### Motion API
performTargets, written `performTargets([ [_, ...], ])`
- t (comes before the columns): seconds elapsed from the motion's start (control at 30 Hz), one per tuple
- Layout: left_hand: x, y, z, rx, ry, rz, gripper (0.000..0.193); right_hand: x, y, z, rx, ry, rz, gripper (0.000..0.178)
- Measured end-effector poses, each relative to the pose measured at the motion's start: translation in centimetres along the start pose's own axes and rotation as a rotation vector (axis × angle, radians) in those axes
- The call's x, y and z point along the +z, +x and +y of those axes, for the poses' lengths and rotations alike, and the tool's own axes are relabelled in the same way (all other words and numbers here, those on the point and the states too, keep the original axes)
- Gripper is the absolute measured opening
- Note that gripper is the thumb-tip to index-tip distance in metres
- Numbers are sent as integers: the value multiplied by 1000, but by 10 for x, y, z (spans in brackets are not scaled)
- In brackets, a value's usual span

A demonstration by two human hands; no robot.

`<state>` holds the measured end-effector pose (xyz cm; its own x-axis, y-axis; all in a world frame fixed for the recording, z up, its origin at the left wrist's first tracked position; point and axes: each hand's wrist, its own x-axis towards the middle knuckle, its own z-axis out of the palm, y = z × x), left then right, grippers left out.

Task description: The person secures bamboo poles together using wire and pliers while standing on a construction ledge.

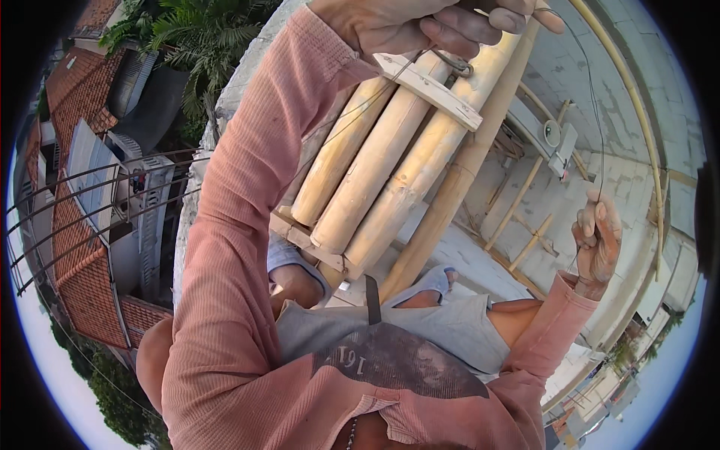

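Note:
My left hand (pixel 420 26) is at the top of the view, fingers closed on a thin dark wire (pixel 592 97) where it loops (pixel 454 64) over a pale wooden slat (pixel 431 90). The slat crosses three short bamboo poles (pixel 375 172) that lie side by side against a longer bamboo pole (pixel 457 187). From there the wire arcs right and down to my right hand (pixel 598 240), which pinches its other end, held out away from the poles. Both arms are in pink sleeves.
My knees and grey shorts (pixel 450 330) are below the poles. Far below at left are red tiled roofs (pixel 82 277), a metal railing (pixel 75 217) and a palm (pixel 202 37). At right are a grey block wall (pixel 570 60), slanting bamboo braces (pixel 517 202) and a yellow pipe (pixel 630 97).

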<state>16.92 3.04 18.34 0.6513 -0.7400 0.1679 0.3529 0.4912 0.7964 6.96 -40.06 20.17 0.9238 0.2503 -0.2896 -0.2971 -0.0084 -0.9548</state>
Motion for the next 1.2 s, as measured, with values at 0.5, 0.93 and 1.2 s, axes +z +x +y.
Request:
performTargets([
  [0.5, 38, -60, 68, 184, 1685, 523, 30, 46, -3, 14, 101, 37, -410, 52],
  [0.93, -10, -206, 31, 364, 1472, 1099, 31, 74, 6, 39, 209, 320, -491, 49],
  [1.2, -29, -252, 27, 402, 1545, 1313, 32, 80, 21, 64, 99, 402, -569, 64],
])
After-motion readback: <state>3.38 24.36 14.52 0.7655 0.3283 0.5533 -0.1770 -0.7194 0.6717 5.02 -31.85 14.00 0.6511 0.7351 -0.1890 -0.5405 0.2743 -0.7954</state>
